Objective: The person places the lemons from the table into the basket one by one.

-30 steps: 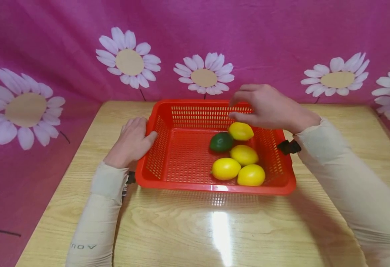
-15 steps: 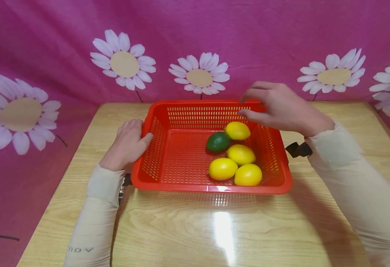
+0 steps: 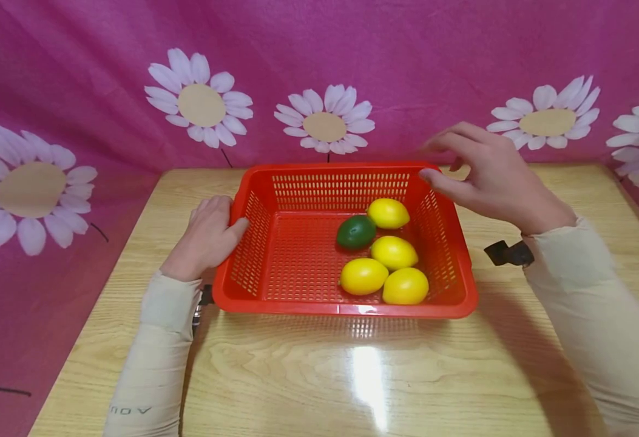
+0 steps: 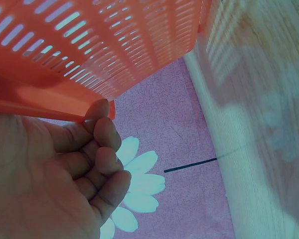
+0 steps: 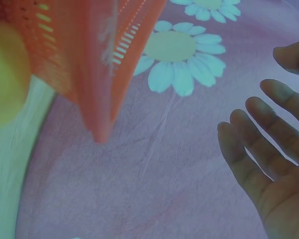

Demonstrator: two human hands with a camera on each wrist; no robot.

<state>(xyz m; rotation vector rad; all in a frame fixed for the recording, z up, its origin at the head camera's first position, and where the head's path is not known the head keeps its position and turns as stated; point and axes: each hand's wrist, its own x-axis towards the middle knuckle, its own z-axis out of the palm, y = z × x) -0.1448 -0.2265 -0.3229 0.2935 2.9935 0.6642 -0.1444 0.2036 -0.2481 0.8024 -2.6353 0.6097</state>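
Right grip [image 3: 495, 176] in the head view is wide and holds nothing, thumb and fingers parted near the back right corner of the red basket [image 3: 341, 309], whose long axis runs left to right on the table [image 3: 275, 376]; the left grip [image 3: 204, 240] is closed over its left rim, thumb inside. From the right grip, the nearer hand, the rear yellow fruit [image 3: 388, 213] lies lower and leftward, beside a green fruit [image 3: 356, 232]; three more yellow fruits [image 3: 394, 252] sit closer to the person, and the basket's right wall stands between. Left wrist view: curled fingers [image 4: 107, 133] lie at the rim, flowered cloth [image 4: 164, 109] beyond. Right wrist view: spread fingers [image 5: 231, 143] stand well apart from the basket, some yellow fruit showing at the edge.
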